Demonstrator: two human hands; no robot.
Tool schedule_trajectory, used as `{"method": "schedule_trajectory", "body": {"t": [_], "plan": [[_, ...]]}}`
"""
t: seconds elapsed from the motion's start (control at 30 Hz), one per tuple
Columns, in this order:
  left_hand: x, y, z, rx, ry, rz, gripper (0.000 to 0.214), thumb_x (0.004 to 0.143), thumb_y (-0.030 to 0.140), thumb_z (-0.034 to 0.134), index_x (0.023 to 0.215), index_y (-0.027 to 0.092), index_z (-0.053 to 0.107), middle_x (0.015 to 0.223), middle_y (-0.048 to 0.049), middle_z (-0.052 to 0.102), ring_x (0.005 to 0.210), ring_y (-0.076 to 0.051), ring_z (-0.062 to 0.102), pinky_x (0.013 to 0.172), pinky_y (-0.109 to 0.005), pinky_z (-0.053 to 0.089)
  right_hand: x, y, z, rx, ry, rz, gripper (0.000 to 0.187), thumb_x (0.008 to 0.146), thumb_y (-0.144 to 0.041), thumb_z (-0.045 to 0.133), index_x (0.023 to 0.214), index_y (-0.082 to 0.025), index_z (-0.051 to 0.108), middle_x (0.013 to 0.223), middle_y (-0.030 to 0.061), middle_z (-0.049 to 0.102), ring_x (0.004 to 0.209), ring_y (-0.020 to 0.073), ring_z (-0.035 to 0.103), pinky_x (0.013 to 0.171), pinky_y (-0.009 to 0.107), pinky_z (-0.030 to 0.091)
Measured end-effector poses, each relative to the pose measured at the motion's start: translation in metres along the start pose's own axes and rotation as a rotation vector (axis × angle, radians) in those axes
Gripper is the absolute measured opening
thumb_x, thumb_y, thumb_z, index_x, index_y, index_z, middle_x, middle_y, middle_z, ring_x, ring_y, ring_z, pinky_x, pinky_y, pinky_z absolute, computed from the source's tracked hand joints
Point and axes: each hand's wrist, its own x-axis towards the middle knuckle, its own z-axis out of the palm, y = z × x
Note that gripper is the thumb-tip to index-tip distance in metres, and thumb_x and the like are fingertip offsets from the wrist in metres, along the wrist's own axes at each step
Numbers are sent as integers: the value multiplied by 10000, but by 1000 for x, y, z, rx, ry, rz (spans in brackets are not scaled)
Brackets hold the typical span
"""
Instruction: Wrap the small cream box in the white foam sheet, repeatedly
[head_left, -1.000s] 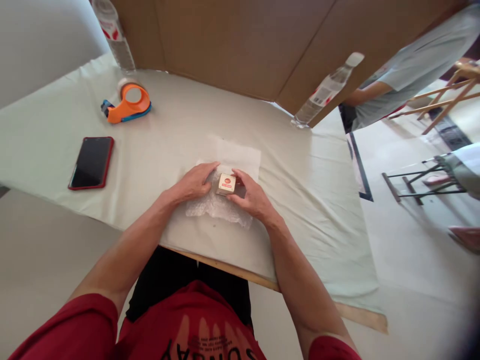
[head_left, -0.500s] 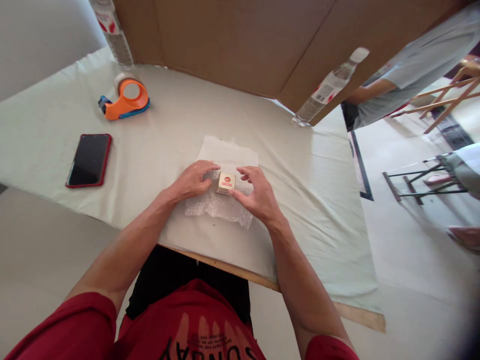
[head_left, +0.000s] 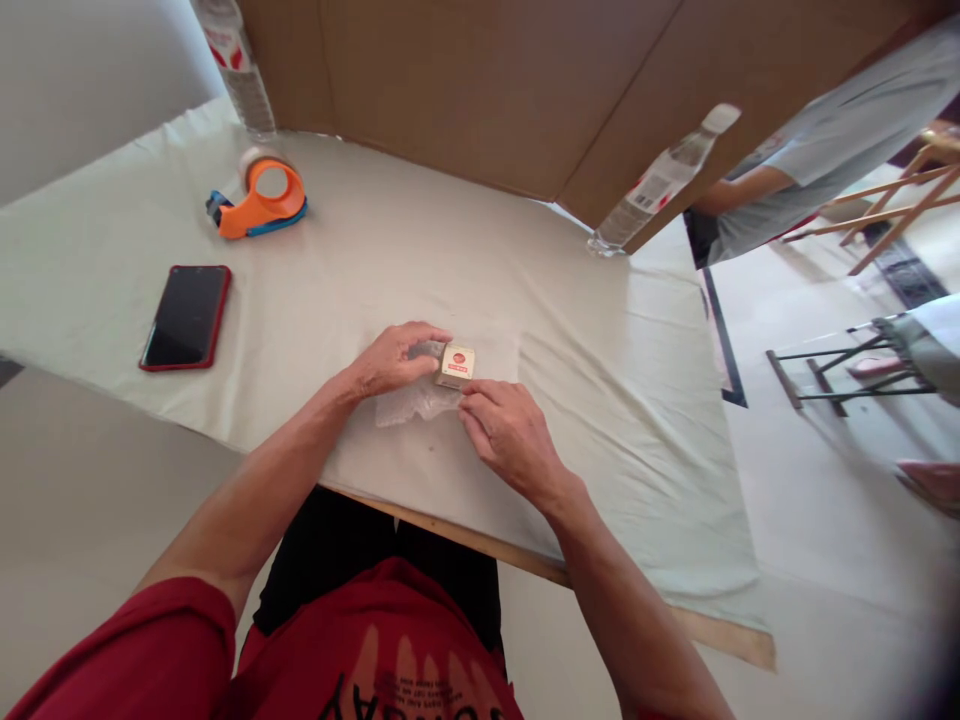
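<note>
A small cream cardboard box (head_left: 457,363) with a red round mark and red label sits on a crumpled sheet of clear bubble wrap (head_left: 409,404). At the box's left side is my left hand (head_left: 394,360), thumb and forefinger apart, their tips close to or touching the box. My right hand (head_left: 510,430) is closed at the near right of the box, its fingertips pinched on the wrap's near edge. The right part of the wrap is partly hidden by that hand.
On the cloth-covered table (head_left: 360,250), an orange tape dispenser (head_left: 266,200) and a phone (head_left: 187,317) lie to the left. Water bottles (head_left: 664,180) stand by a brown cardboard panel (head_left: 465,90) at the back. A person in a grey shirt (head_left: 840,130) is beyond it, right.
My right hand has moved down towards me and closed from open fingers to a pinch on the wrap's edge. My left hand has come nearer the box.
</note>
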Motion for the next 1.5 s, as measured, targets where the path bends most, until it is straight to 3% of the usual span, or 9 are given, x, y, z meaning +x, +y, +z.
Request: {"method": "schedule_trajectory", "body": {"t": [0.13,0.27,0.47,0.6,0.7,1.0,1.2,1.5], "plan": [[-2,4,-8,-140,-49,-40,533,839,538,588,1203,167,707,1315,-117,688,1235,-308,614,1023,-409,488,23,11,-6,84,88,56,139,941,-172,547,878,-192,670,1101,117,722,947,241,649,818,372,483],[-2,4,-16,-171,-137,-40,628,807,669,598,1171,171,718,1207,-115,720,1114,-296,659,941,-392,516,40,26,-4,226,152,162,155,930,-253,572,800,-214,647,1049,101,716,984,242,653,861,382,503],[0,-1,-9,-67,-106,-5,431,684,502,784,988,203,723,1247,-97,709,1115,-274,651,924,-367,507,43,39,9,538,147,380,153,861,-300,591,734,-223,629,1070,82,737,926,214,676,784,343,525],[1,1,3,-90,14,-65,201,757,377,690,795,179,678,1174,-102,733,1095,-253,673,941,-364,499,40,38,14,694,173,465,177,835,-333,603,706,-215,626,1052,76,751,906,204,686,805,335,525],[1,3,8,-154,45,-90,194,772,351,652,704,169,635,1127,-119,745,1139,-268,669,949,-364,495,40,38,16,759,184,516,188,810,-366,629,706,-209,628,1044,77,760,865,196,686,778,322,522],[4,2,16,-267,84,-115,179,715,321,644,652,158,604,1019,-95,760,825,-168,672,708,-260,487,38,37,22,774,216,502,197,806,-380,649,709,-211,624,938,41,761,769,165,660,748,302,505],[4,2,15,-287,101,-121,219,716,358,675,670,154,612,979,-98,759,766,-152,652,659,-244,473,38,34,24,767,243,487,209,829,-396,629,720,-219,607,917,40,760,810,176,670,799,320,510],[3,4,18,-279,132,-160,224,713,361,679,673,156,599,876,-70,749,664,-118,582,578,-220,421,38,33,26,757,263,529,157,812,-359,633,731,-224,627,771,12,732,731,169,648,741,311,515]]}}
